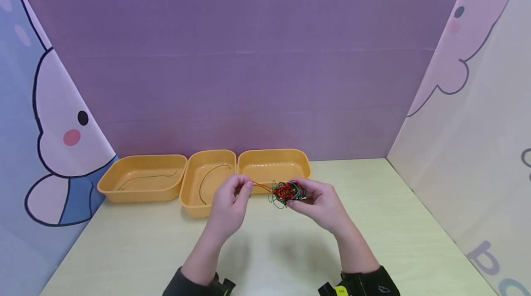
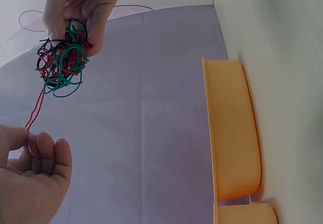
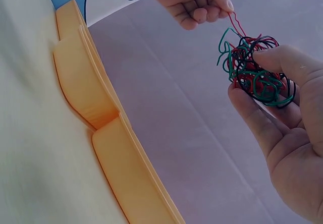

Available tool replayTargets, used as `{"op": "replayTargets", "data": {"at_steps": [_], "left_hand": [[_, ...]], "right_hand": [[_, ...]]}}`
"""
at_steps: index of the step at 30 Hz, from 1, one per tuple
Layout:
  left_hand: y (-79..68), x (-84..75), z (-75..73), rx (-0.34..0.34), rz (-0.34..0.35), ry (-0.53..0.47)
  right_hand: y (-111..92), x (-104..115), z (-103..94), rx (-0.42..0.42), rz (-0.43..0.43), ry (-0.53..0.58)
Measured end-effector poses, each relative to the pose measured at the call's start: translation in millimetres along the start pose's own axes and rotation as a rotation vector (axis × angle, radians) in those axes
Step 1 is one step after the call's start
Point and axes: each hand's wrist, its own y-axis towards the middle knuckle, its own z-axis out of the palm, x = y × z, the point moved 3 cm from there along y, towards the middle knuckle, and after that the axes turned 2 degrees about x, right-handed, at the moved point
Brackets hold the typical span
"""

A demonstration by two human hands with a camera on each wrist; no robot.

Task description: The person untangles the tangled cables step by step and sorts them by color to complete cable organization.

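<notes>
My right hand (image 1: 321, 201) grips a tangled bundle of thin wires (image 1: 286, 191) in red, green and black between thumb and fingers, held up above the table. To its left, my left hand (image 1: 231, 201) pinches a red wire (image 2: 34, 114) between thumb and forefinger. Two red strands run side by side from that pinch into the bundle. Loose green loops stick out around the bundle, clearly seen in the right wrist view. My right palm partly covers the bundle's back side.
Three yellow trays stand in a row at the table's back: a left tray (image 1: 143, 197) with one thin dark wire (image 1: 149, 176), a middle tray (image 1: 188, 194) with another wire (image 1: 203, 180), and a right tray (image 1: 274, 153) behind the bundle. A purple backdrop (image 1: 265, 65) rises behind them.
</notes>
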Motion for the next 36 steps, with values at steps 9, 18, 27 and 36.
{"op": "replayTargets", "data": {"at_steps": [9, 18, 27, 36], "left_hand": [[-2.1, -41.3, -6.8, -0.029, 0.005, 0.011], [-3.8, -41.5, -3.1, -0.01, -0.006, -0.004], [-3.7, -39.5, 1.7, 0.027, -0.027, -0.018], [-4.2, -36.6, 2.5, 0.051, -0.046, -0.022]], "right_hand": [[-0.2, 4.3, -4.1, -0.007, -0.033, 0.031], [-0.6, 1.4, -8.8, -0.007, -0.037, 0.009], [-0.8, 1.7, -1.7, 0.137, -0.154, -0.054], [-1.3, -2.6, 0.1, 0.167, -0.127, 0.017]]}}
